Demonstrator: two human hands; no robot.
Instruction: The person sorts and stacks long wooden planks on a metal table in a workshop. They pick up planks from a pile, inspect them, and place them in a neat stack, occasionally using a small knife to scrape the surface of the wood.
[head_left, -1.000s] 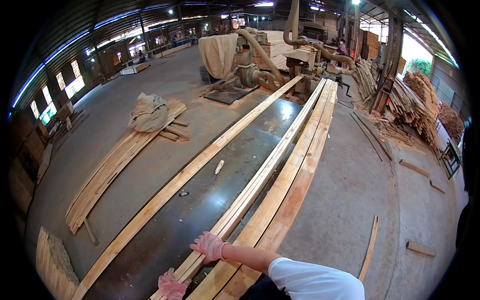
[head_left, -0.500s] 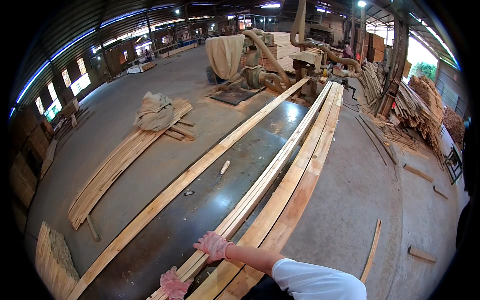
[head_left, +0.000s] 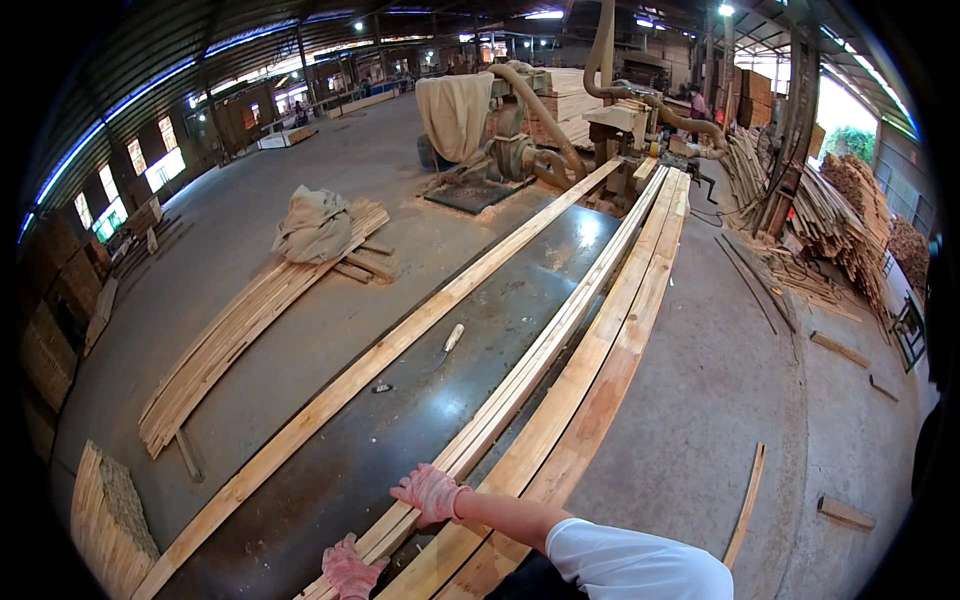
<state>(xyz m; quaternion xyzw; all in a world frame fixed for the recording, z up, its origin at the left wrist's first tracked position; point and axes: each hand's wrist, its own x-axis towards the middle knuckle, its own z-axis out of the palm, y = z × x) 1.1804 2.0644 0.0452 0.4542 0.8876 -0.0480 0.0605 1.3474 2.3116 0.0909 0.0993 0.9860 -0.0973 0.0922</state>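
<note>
A bundle of long, narrow wooden strips (head_left: 530, 368) runs along a dark metal table (head_left: 400, 425) toward a machine at its far end. My right hand (head_left: 428, 494), in a pinkish work glove, wraps over the strips from above. Closer to me, my left hand (head_left: 352, 569), gloved alike, closes round the same strips near their lower end. Right beside them lie wider boards (head_left: 600, 350), under my right forearm. One long board (head_left: 385, 372) stretches along the table's left edge. A knife-like tool with a pale handle (head_left: 455, 337) and a small dark object (head_left: 382, 388) rest between.
The woodworking machine (head_left: 615, 125) has thick hoses and a dust bag (head_left: 455, 115) near it. On the left floor sits a stack of strips (head_left: 250, 330) under a crumpled sack (head_left: 312, 227). Offcuts (head_left: 845, 512) and piled lumber (head_left: 835, 225) lie to the right.
The end of a short length of board now shows at the machine, beside the far end of the strips. My hands keep their hold, and the view has shifted slightly.
</note>
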